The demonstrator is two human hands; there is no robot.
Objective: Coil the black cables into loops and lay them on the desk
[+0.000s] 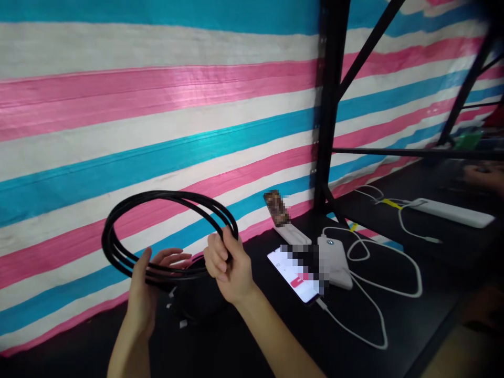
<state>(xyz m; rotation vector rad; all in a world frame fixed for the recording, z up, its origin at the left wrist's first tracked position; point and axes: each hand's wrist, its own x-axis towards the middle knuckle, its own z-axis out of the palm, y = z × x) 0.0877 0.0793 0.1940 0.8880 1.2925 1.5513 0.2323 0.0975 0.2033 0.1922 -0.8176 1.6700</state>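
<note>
Several loops of coiled black cable (169, 195) are held up in front of me. My right hand (230, 262) is closed in a fist around the right side of the coil. At the lower left, the strands pass between the thumb and fingers of my left hand (147, 283), which holds them loosely with its fingers fairly straight. Beneath the coil sits a dark bundle (197, 302) whose shape I cannot make out. A small white tag (183, 324) shows beside it.
A lit phone (295, 275) and a white power bank (334, 262) lie to the right with a looping white cable (384, 325). Behind them a pixelated phone leans on a white stand (293, 233). A black frame post (328, 105) rises there. Another person's hand (486, 176) is at far right.
</note>
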